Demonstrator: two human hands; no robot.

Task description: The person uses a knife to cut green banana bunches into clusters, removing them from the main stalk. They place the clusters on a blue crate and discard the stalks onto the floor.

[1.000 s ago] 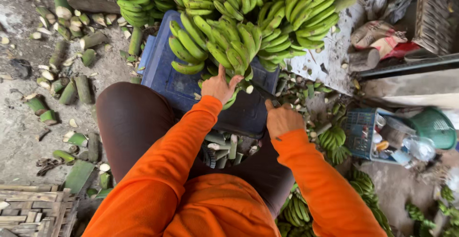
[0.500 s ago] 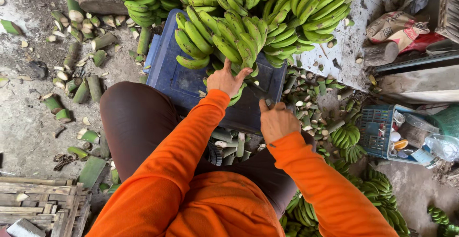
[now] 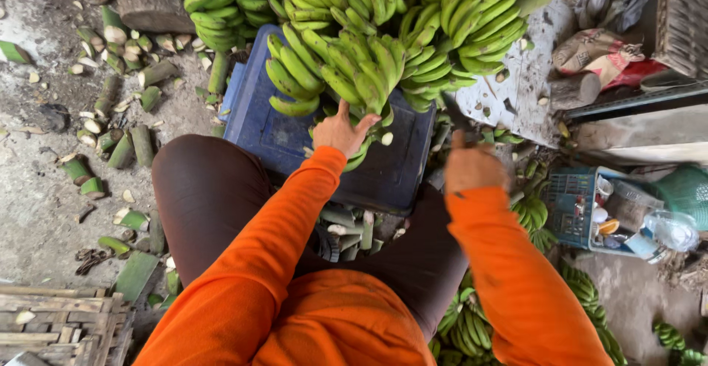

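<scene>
Since a moment ago the right hand (image 3: 472, 167) has lifted a bit and moved closer to the bananas, and the left hand (image 3: 341, 131) has stayed on the bunch. Left fingers (image 3: 345, 109) are spread apart and press on the underside of the green bananas (image 3: 346, 63). Right fingers are curled shut around a knife (image 3: 453, 111); its dark blade pokes up toward the stalk side of the bunch. The bananas lie on a blue crate (image 3: 280, 126) that serves as a worktop, right in front of the person's knees. Both arms wear orange sleeves (image 3: 295, 233). More bananas are piled behind the crate. Cut stem pieces (image 3: 110, 144) lie all over the ground on the left. A small blue basket (image 3: 582, 204) with bottles sits on the right. A wooden pallet (image 3: 59, 322) is at the bottom left.
</scene>
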